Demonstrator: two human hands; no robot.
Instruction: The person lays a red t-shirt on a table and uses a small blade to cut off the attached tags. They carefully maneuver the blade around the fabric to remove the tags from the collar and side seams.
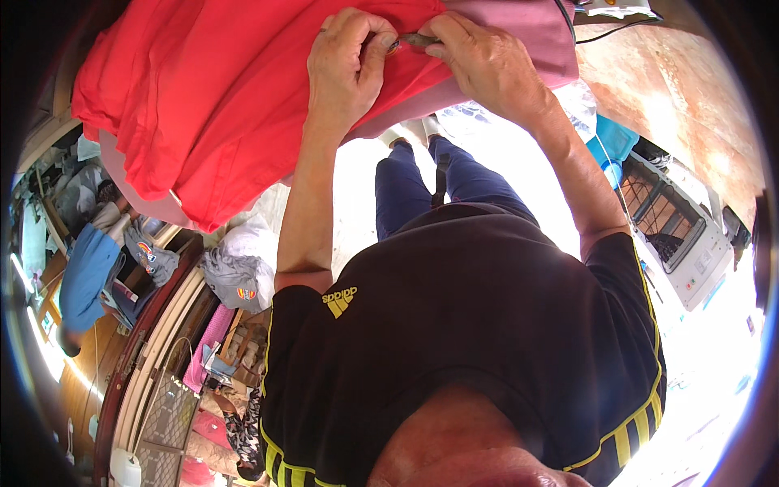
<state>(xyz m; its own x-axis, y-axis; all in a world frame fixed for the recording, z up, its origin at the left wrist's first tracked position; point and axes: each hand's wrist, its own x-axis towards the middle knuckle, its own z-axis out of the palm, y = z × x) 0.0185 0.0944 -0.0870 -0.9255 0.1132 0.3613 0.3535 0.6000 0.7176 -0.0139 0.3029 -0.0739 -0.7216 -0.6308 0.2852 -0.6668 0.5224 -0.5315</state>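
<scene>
A large red cloth point(243, 89) lies in folds over a dusty-pink surface point(531, 32) at the top of the head view. My left hand point(349, 69) is over the cloth, thumb and fingers closed in a pinch. At those fingertips shows a small shiny thing point(393, 48) with an orange edge, too small to name. From the right, my right hand point(491, 69) grips a small dark metal tool point(419, 39). Its narrow end points left, close to the left fingertips; most of it is hidden in the hand.
Grey bundled garments with a patch point(235, 276) lie at the left beside curved wooden edges point(150, 357). A person in a blue shirt point(85, 272) and another in a patterned top point(243, 426) are farther left. A white machine casing point(690, 252) and turquoise plastic point(614, 142) stand right.
</scene>
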